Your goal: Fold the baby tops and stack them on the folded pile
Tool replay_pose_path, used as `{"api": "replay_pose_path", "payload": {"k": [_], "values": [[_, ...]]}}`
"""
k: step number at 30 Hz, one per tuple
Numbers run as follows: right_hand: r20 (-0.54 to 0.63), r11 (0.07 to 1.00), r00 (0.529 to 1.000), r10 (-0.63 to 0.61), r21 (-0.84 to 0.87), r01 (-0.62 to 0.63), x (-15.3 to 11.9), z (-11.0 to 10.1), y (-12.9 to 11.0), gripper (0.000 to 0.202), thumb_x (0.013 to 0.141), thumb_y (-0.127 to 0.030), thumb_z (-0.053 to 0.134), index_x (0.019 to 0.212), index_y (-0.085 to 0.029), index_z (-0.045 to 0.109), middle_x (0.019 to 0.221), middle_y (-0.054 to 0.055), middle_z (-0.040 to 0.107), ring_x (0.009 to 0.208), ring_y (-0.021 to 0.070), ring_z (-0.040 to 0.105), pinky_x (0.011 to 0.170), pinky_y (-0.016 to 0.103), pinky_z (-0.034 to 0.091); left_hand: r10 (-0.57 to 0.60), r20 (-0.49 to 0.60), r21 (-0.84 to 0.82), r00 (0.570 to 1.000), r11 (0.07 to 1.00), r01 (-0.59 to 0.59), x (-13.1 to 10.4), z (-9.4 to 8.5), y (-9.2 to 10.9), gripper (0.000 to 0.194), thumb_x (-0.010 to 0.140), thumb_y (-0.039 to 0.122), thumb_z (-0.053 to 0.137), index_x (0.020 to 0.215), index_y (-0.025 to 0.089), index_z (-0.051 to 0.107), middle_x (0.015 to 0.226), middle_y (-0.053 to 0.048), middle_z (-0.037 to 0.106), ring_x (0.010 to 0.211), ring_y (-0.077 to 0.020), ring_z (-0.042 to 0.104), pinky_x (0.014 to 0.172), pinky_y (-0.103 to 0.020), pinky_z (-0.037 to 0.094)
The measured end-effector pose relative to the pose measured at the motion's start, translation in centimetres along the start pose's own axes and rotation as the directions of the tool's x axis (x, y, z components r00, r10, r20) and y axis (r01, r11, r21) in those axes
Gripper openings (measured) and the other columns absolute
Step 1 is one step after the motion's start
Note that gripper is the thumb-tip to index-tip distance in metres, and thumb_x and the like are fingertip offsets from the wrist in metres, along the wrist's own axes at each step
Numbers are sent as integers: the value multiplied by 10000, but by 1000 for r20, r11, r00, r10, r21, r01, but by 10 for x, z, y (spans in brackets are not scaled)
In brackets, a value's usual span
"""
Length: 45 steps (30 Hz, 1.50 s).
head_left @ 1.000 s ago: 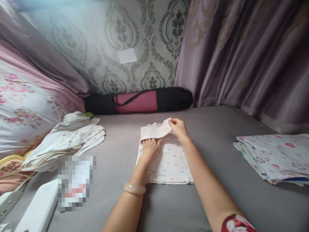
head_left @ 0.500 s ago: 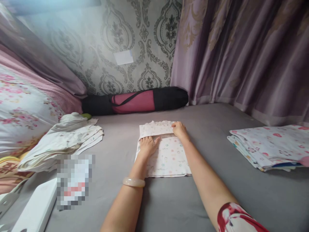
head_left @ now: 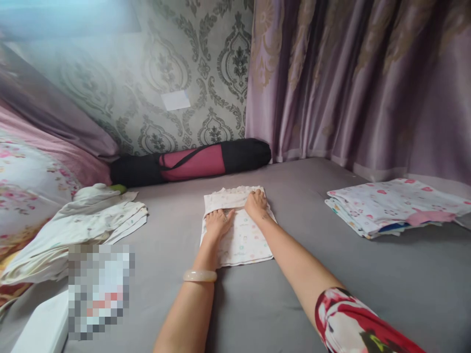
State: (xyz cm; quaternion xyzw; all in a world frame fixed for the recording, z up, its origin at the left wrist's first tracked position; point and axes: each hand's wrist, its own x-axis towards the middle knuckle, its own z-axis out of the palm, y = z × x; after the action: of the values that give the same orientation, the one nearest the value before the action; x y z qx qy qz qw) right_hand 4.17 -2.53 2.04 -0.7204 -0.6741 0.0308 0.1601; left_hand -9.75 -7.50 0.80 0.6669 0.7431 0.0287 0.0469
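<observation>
The left hand (head_left: 218,223) lies flat, open on the cloth (head_left: 246,240), flap (head_left: 226,200) at 12 o'clock; the right hand (head_left: 257,206) curls there, hold unclear.

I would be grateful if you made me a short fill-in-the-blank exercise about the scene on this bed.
1. The left hand and the right hand bring the number of hands on the cloth to ____.
2. The bracelet is worn on the ____ wrist.
3. Both ends of the long bag are ____ in colour.
4. The folded stack lies to the person's ____ of the cloth.

Missing words: two; left; black; right.
</observation>
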Motion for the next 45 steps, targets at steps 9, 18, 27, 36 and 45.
{"api": "replay_pose_path", "payload": {"k": [9,18,27,36,45], "values": [[159,991,983,-95,-76,109,4,-12,7,402,897,-148,423,1232,-94,638,1332,212,510,1245,287,468,984,346,409,-1,11,-9,1000,1000,1,-17,-8,1,682,951,545,288,1332,15,488,1411,-253,490,1311,-330,464,1070,-390,329],[147,982,980,-132,-113,149,5,-27,18,421,903,-171,417,1275,-119,607,1356,202,521,1264,307,458,1010,390,372,-92,4,-66,996,994,92,-34,-59,7,356,939,249,365,1137,145,641,1156,-178,670,1070,-288,630,898,-386,438],[211,925,909,-359,-49,377,-5,-2,1,583,1006,-400,258,1491,-89,351,1591,152,259,1473,267,169,1179,432,82,-91,-65,-165,994,983,80,-30,-39,-19,388,863,88,363,1118,225,622,1245,-98,623,1156,-269,545,872,-377,432],[227,949,926,-303,-17,315,-2,16,12,597,1010,-462,182,1528,-189,299,1608,119,222,1483,297,118,1165,528,77,-95,-25,-162,995,983,89,-20,-25,-41,485,848,62,358,1238,250,576,1336,-70,583,1265,-252,478,957,-342,402],[323,956,909,-262,-42,290,1,1,-6,595,1010,-404,228,1525,-112,289,1615,159,162,1489,297,93,1173,533,43,-216,48,-205,975,953,221,-8,-26,-66,357,796,193,499,1136,204,609,1293,-129,586,1219,-280,514,943,-332,414]]}}
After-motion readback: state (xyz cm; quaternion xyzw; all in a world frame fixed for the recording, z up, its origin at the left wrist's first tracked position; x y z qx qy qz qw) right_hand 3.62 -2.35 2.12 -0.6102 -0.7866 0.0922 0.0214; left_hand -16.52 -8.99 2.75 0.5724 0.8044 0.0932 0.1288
